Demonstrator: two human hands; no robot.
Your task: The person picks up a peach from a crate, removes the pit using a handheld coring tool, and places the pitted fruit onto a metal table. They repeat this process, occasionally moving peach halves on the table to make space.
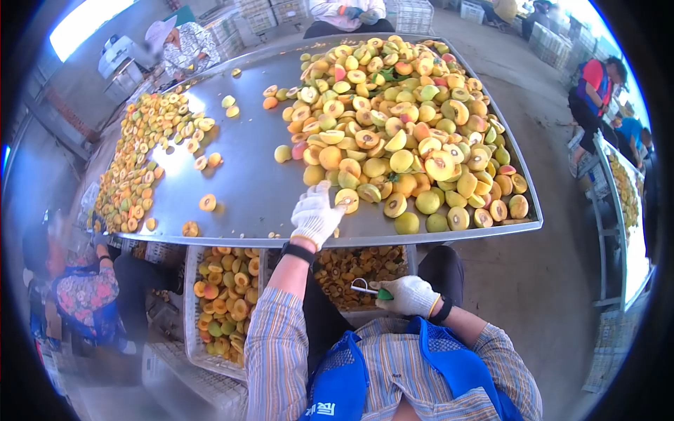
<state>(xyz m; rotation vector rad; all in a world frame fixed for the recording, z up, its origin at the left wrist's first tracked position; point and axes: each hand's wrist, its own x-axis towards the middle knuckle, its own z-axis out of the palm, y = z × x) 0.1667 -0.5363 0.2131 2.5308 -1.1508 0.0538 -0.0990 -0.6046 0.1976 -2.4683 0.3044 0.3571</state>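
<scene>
My left hand (pixel 314 212), in a white knit glove, reaches over the near edge of the metal table (pixel 246 175). Its fingers are stretched out, beside a halved yellow peach (pixel 347 201) with its cut face up; whether they touch is hard to tell. In front of my body, my gloved right hand (pixel 409 296) is closed round the green handle of a pitting tool (pixel 364 286), whose metal loop points left. A large heap of halved, peach-like fruit (pixel 400 133) lies on the right of the table, many halves showing their pits.
More halves (pixel 140 154) lie along the table's left side. Beneath the near edge stand a crate of halves (pixel 195 309) and a crate of darker pieces (pixel 411 261). Co-workers sit at the left (pixel 84 295) and far side (pixel 189 45). Another table (pixel 635 259) stands right.
</scene>
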